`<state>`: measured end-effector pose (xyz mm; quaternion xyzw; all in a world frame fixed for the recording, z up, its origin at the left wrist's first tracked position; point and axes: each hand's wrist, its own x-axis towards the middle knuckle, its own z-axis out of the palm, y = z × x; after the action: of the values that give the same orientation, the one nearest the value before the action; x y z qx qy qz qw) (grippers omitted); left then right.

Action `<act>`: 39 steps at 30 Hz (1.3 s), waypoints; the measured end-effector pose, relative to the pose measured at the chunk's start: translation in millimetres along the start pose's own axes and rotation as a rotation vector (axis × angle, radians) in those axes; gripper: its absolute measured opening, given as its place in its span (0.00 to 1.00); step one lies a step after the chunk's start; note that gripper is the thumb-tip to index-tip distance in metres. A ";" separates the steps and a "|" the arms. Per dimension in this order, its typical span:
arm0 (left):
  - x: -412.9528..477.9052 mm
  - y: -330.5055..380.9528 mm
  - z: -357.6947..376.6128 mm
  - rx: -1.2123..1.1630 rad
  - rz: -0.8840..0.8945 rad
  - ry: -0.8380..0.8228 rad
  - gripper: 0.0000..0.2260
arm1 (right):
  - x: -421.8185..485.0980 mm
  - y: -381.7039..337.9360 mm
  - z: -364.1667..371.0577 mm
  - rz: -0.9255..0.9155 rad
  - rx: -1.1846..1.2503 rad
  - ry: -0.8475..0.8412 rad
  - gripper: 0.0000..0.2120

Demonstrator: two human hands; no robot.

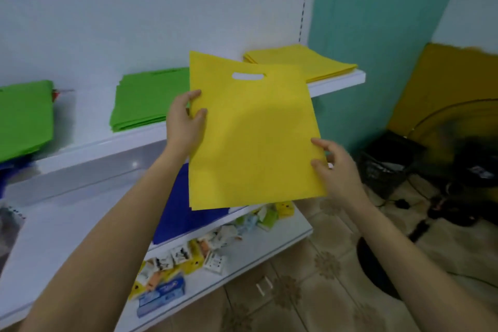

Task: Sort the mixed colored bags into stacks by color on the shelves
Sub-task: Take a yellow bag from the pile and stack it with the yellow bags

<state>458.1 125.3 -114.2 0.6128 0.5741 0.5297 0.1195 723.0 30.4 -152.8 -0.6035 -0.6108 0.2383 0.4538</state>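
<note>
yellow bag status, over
Left hand and right hand grip the yellow bag by its side edges. Bag in the air, in front of the yellow stack. Nothing seen in the way.

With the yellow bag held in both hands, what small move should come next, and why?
Probably carry the yellow bag up and right onto the yellow stack on the upper shelf. The left hand and right hand grip its side edges; its colour matches that stack, not the green stack beside it.

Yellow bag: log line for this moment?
yellow bag: held | left hand: left edge | right hand: right edge | yellow stack: upper shelf
</note>
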 end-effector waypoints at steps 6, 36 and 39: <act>34.5 25.9 80.8 -0.043 0.044 -0.037 0.16 | 65.6 37.6 -49.9 -0.008 -0.040 0.022 0.17; 259.1 21.8 282.4 0.395 -0.361 -0.013 0.21 | 464.3 121.0 -88.2 -0.198 -0.291 -0.382 0.22; 255.9 17.9 291.1 0.492 -0.409 -0.039 0.20 | 472.1 130.8 -89.7 -0.221 -0.371 -0.450 0.21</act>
<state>640.9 466.6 -89.1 0.5052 0.7939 0.3282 0.0826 932.9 478.2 -94.0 -0.5378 -0.7910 0.1998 0.2125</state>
